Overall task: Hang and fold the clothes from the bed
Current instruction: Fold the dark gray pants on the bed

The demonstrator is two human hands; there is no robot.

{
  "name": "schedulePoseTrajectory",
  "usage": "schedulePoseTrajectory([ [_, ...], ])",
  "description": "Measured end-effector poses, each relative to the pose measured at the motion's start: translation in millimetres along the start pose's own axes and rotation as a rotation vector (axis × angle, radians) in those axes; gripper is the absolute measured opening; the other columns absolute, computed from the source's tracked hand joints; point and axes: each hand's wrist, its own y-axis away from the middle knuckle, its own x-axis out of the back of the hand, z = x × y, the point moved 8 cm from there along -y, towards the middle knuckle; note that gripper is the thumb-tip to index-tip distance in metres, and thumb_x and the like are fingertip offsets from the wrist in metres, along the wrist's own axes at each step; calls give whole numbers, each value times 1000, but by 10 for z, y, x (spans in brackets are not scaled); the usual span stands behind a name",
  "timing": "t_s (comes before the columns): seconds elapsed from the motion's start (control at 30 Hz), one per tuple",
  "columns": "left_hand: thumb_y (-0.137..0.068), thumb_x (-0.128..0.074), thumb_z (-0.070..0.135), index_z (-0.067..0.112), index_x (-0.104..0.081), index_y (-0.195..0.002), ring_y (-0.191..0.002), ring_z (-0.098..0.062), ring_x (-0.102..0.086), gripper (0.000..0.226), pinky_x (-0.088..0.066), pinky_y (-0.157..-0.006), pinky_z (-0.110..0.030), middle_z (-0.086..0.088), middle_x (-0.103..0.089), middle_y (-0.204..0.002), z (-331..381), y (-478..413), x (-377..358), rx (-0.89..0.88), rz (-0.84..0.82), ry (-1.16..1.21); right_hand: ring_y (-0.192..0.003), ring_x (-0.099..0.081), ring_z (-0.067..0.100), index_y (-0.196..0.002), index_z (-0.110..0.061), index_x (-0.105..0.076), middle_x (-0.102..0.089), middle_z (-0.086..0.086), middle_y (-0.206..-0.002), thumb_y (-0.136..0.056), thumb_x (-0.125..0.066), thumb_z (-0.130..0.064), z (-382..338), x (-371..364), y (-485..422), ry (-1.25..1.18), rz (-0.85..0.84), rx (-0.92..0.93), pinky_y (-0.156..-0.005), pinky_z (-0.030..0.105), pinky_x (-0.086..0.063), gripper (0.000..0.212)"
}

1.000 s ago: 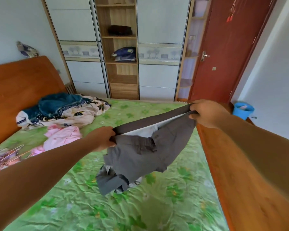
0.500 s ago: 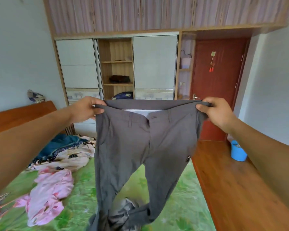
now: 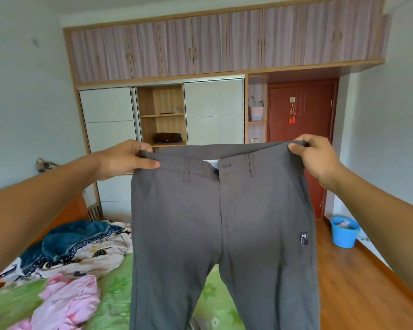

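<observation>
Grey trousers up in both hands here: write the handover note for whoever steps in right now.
Left hand: grip shut on the trousers at the waistband's left corner.
Right hand: grip shut on the right corner.
Trousers hang spread out, front facing the camera, legs dropping out of view, above the bed.
Done: trousers picked up and opened flat.
Left: hang or fold them; then the pink garment and the blue and cream pile on the bed.

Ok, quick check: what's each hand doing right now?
Left hand: closed on the grey trousers at the waistband's left end.
Right hand: closed on the waistband's right end.
</observation>
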Motion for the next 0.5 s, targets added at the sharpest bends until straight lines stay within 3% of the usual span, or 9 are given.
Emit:
schedulePoseTrajectory([
  [0.1, -92, -69, 20, 4, -60, -84, -85, -14, -65, 20, -53, -77, -30, -3, -63, -87, 40, 5, -15, -108, 82, -14, -74, -57, 13, -85, -12, -69, -65, 2, -82, -98, -60, -9, -7, 29, 37, -13, 6, -16, -71, 30, -45, 16],
  [0.27, -98, -62, 22, 7, -56, -88, -85, -20, -63, 19, -49, -74, -32, -17, -61, -99, 248, 83, 125, -362, 388, 3, -80, -57, 14, -94, -5, -70, -66, 3, -88, -99, -59, -9, -23, 115, 58, 3, 32, -18, -76, 32, -48, 13],
  [0.37, -100, -59, 25, 11, -49, -84, -65, -12, -53, 24, -41, -59, -22, -9, -54, -78, 299, 109, 215, -376, 554, -68, -80, -57, 14, -96, -4, -69, -65, 3, -89, -99, -58, -8, -28, 121, 79, 30, 40, -11, -74, 30, -47, 12],
  [0.5, -101, -55, 24, 11, -43, -77, -60, -17, -39, 30, -34, -56, -31, -6, -44, -66, 224, 47, 295, -251, 637, -231, -82, -55, 14, -92, -10, -67, -63, -2, -87, -100, -57, -12, 12, 112, 90, 95, 84, -6, -76, 32, -47, 13],
])
